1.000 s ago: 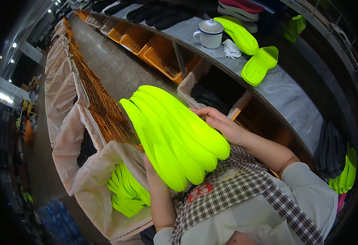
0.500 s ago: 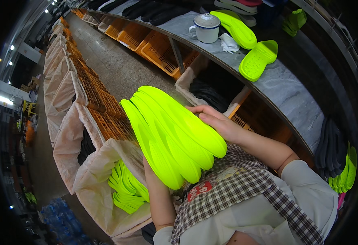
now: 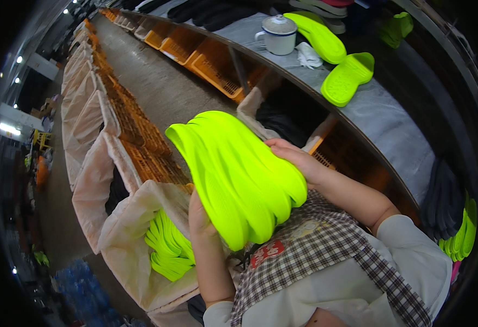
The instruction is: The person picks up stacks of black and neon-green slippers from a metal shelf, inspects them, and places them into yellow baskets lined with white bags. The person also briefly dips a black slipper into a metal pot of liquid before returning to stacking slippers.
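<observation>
A fanned stack of neon yellow-green shoe soles (image 3: 239, 174) is held up in front of my checked apron (image 3: 304, 248). My right hand (image 3: 296, 158) grips its far right end, thumb on top and the other fingers mostly hidden. At the left side, my left hand (image 3: 200, 215) is closed against the stack, with its fingertips out of sight behind the soles. Below and left of that hand, more soles of the same colour (image 3: 168, 248) lie in a bin with a pale cloth liner (image 3: 120, 231).
Orange crates with pale liners (image 3: 81, 141) run in a row along the left. A grey worktop (image 3: 391, 131) curves along the right, bearing a lidded white mug (image 3: 279, 35), a loose neon sole (image 3: 348, 79) and dark soles (image 3: 440, 196). Orange crates (image 3: 212, 71) stand beneath it.
The stack has shifted slightly right and its soles sit closer together. More of my left hand now shows beside it. My right hand has moved slightly right, still gripping.
</observation>
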{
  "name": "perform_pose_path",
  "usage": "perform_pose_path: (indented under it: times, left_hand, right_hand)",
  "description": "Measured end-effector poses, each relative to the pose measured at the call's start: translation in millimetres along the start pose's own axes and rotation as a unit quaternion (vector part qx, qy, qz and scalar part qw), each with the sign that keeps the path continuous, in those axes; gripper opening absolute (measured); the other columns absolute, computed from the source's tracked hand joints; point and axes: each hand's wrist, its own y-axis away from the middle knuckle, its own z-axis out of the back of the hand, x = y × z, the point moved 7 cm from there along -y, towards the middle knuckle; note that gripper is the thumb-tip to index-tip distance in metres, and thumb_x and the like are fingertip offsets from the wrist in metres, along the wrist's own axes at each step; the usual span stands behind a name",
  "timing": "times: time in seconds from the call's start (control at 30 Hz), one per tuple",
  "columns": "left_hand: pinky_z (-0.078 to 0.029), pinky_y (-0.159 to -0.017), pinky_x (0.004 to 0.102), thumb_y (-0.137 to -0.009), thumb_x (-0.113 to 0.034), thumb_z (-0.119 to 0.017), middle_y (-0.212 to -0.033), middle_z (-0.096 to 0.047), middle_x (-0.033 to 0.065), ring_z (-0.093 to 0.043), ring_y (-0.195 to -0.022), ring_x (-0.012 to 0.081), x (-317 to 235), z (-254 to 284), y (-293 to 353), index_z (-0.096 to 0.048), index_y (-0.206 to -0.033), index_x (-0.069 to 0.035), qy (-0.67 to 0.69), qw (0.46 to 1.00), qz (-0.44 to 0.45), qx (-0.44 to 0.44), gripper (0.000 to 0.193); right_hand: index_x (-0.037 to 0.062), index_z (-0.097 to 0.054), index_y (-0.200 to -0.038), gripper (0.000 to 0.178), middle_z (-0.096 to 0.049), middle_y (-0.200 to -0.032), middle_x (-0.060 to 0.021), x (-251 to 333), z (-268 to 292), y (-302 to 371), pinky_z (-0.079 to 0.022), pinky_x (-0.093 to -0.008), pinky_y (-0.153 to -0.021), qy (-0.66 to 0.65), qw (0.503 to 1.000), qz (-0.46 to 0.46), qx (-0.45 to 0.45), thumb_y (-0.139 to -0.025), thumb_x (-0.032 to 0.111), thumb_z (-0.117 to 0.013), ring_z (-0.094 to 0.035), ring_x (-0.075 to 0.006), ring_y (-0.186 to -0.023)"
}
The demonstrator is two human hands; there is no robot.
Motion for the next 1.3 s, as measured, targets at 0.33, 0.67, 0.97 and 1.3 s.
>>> perform_pose_path:
  times: [0.33, 0.67, 0.97, 1.3]
  left_hand:
    - [-0.055, -0.08, 0.0392, -0.093, -0.019, -0.052, -0.119, -0.056, 0.0153, -0.062, -0.095, 0.025, -0.5, 15.2, 1.5, -0.041, -0.132, -0.005, -0.002, 0.999, -0.001, -0.041, 0.043]
    - [-0.054, -0.071, 0.0353, -0.09, -0.022, -0.057, -0.131, -0.048, 0.0139, -0.06, -0.098, 0.0266, -5.1, 2.4, 6.7, -0.045, -0.133, -0.008, 0.24, 0.92, -0.093, 0.295, 0.046]
    - [-0.051, -0.068, 0.0348, -0.088, -0.025, -0.059, -0.132, -0.047, 0.0147, -0.056, -0.09, 0.0238, -8.6, -18.9, 11.5, -0.04, -0.137, -0.009, 0.276, 0.935, -0.021, 0.22, 0.055]
    - [-0.05, -0.08, 0.0408, -0.089, -0.027, -0.058, -0.137, -0.04, 0.0166, -0.05, -0.102, 0.0268, -2.3, -19.0, -8.8, -0.033, -0.141, -0.009, 0.309, 0.916, 0.052, 0.248, 0.06]
  right_hand:
    - [0.0031, -0.039, -0.129, 0.041, -0.051, -0.122, -0.0121, -1.3, -10.6, -0.4, -0.045, -0.0319, -0.095, -0.007, 0.999, -0.02, 0.026, -0.093, 0.021, -0.047, -0.053, -0.0187, -0.113]
    - [0.0016, -0.048, -0.132, 0.053, -0.055, -0.126, -0.0193, 15.9, -33.8, 13.8, -0.045, -0.0449, -0.095, -0.476, 0.85, -0.044, 0.22, -0.089, 0.032, -0.039, -0.057, -0.0343, -0.112]
    - [0.0057, -0.033, -0.14, 0.054, -0.054, -0.127, -0.0156, 7.8, -28.4, 15.3, -0.049, -0.0398, -0.092, -0.372, 0.914, 0.025, 0.157, -0.089, 0.02, -0.041, -0.059, -0.0281, -0.109]
    - [-0.0003, -0.049, -0.127, 0.049, -0.06, -0.115, -0.0179, -40.0, -6.3, -6.2, -0.049, -0.0381, -0.089, -0.451, 0.878, -0.066, 0.146, -0.085, 0.023, -0.038, -0.062, -0.0289, -0.099]
